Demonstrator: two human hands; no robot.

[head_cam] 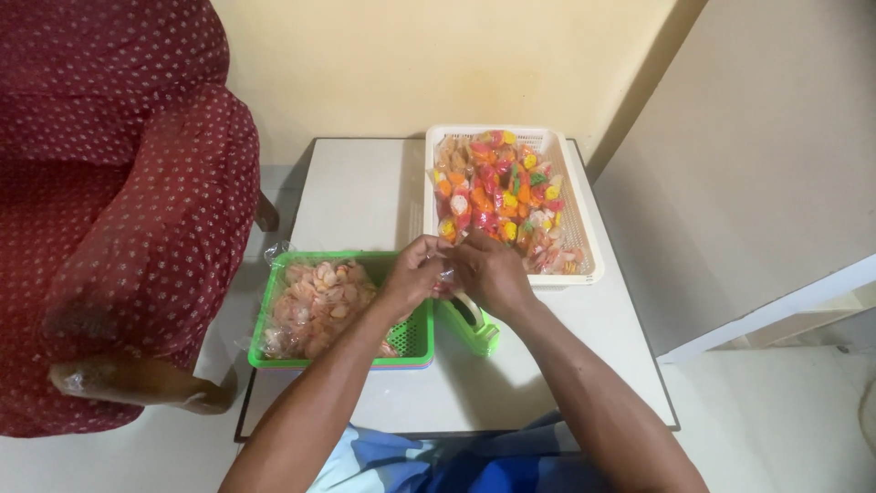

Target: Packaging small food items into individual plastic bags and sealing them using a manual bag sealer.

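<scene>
Left hand [412, 274] and right hand [493, 272] met fingertip to fingertip, pinched shut on a small clear packet [446, 272] above the green tape dispenser [472, 322], between green basket [415, 340] and white basket [584, 239].

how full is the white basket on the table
Nearly full: the white basket is heaped with small colourful packets from end to end, reaching about rim height.

One head-worn camera looks steeply down from near the person onto the small table [365, 192]. It faces the far wall [411, 64], fairly close.
</scene>
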